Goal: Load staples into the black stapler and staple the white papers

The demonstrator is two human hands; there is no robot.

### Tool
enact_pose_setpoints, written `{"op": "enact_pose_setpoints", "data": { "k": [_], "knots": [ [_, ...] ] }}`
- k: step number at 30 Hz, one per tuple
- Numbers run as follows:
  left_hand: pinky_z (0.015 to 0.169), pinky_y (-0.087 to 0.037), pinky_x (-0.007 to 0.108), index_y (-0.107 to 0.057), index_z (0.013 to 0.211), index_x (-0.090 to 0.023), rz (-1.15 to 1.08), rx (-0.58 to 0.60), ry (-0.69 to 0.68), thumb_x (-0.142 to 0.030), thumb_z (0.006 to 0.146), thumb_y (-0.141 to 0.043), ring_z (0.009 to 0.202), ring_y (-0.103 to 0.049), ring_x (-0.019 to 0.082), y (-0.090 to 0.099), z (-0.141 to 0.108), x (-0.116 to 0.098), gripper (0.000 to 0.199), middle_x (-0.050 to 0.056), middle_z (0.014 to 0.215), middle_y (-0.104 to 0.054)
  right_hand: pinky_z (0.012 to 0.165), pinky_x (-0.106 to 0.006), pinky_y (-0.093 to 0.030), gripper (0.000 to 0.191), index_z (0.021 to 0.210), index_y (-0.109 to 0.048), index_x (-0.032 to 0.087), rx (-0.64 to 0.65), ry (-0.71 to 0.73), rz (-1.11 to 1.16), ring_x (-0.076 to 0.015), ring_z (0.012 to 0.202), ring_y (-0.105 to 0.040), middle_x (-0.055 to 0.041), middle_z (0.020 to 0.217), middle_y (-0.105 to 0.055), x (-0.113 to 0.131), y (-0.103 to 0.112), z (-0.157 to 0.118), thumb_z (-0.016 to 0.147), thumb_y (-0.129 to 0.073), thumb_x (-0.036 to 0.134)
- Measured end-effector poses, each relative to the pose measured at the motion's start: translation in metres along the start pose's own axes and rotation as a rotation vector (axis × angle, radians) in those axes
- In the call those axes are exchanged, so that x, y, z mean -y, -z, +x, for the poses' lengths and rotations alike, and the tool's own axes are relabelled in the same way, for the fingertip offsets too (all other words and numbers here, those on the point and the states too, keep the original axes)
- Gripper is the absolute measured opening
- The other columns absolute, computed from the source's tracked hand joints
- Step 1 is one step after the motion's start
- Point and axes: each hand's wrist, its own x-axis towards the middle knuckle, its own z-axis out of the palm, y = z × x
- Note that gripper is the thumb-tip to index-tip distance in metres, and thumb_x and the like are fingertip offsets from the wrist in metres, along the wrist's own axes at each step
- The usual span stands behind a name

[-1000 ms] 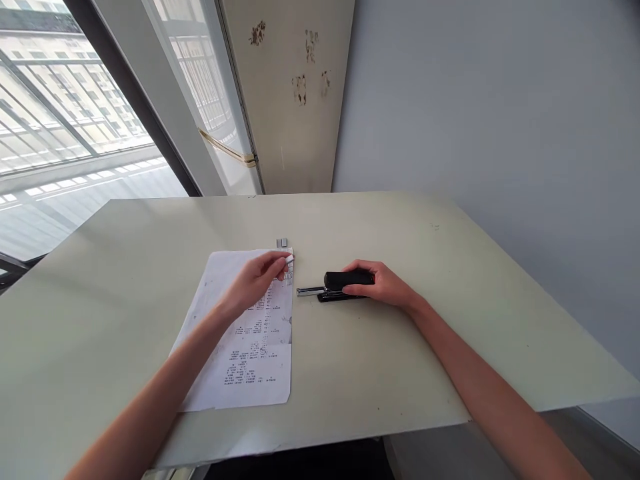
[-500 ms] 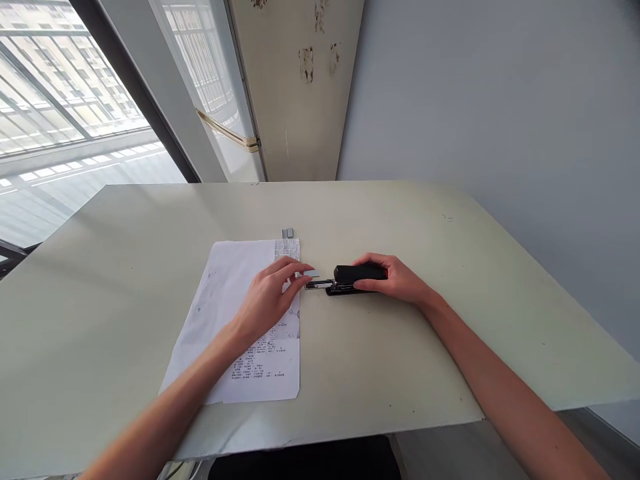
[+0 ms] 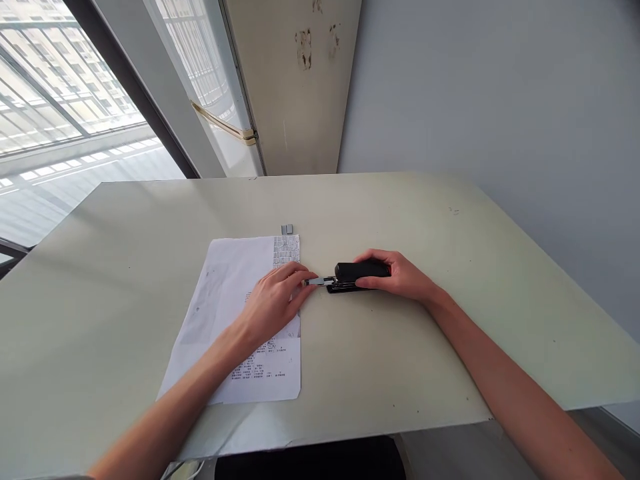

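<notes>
A black stapler (image 3: 362, 270) lies on the table with its metal tray sticking out to the left. Around its rear body my right hand (image 3: 395, 273) is closed, thumb on the near side. My left hand (image 3: 280, 293) pinches a small grey strip of staples (image 3: 317, 282) between thumb and fingers, and the strip lies in line with the extended tray. Beneath my left hand and forearm are printed paper sheets (image 3: 220, 280), their right edge just left of the stapler.
Small grey staple pieces (image 3: 287, 229) sit just beyond the paper's top edge. The pale table (image 3: 400, 360) ends at a near edge above a dark seat or lap. A grey wall stands right, a window left.
My left hand has brought the staple strip down from above the tray to the tray itself. My right hand still holds the stapler. The view has shifted slightly.
</notes>
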Motion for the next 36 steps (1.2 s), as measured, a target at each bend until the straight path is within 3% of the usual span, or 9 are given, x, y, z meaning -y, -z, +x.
{"op": "enact_pose_setpoints", "data": {
  "k": [10,17,29,36],
  "knots": [
    [0.076,-0.056,0.033,-0.074,0.119,-0.024,0.029,-0.015,-0.026,-0.036,0.11,-0.05,0.088,-0.071,0.019,-0.001,0.0,0.002,0.027,0.004,0.112,-0.074,0.073,-0.034,-0.052,0.041,0.108,-0.074,0.03,0.006,-0.003,-0.007,-0.0228,0.088,-0.066,-0.0019,0.103,-0.073,0.0,0.0,-0.001,0.079,-0.084,0.056],
    [0.08,-0.056,0.036,-0.074,0.121,-0.022,0.09,-0.054,-0.125,-0.036,0.111,-0.05,0.093,-0.07,0.021,-0.005,-0.001,0.006,0.03,0.006,0.106,-0.074,0.073,-0.033,-0.052,0.041,0.108,-0.074,0.029,0.004,-0.004,-0.006,-0.0213,0.086,-0.066,-0.0011,0.1,-0.073,0.0,0.0,-0.001,0.079,-0.085,0.056],
    [0.084,-0.056,0.036,-0.076,0.101,-0.025,-0.077,-0.152,-0.051,-0.034,0.107,-0.057,0.094,-0.07,0.02,-0.004,-0.001,-0.001,0.021,0.004,0.108,-0.075,0.075,-0.037,-0.055,0.045,0.11,-0.074,0.028,0.004,-0.001,-0.044,-0.0249,0.089,-0.068,-0.0033,0.103,-0.074,0.003,-0.001,-0.001,0.078,-0.083,0.059],
    [0.082,-0.053,0.032,-0.068,0.117,-0.024,-0.125,-0.206,-0.012,-0.029,0.11,-0.052,0.093,-0.067,0.017,0.0,-0.001,-0.005,0.018,0.003,0.103,-0.072,0.073,-0.036,-0.054,0.044,0.11,-0.074,0.029,0.01,-0.004,-0.033,-0.0235,0.087,-0.067,-0.0024,0.102,-0.074,0.0,0.0,-0.001,0.079,-0.083,0.059]
  ]
}}
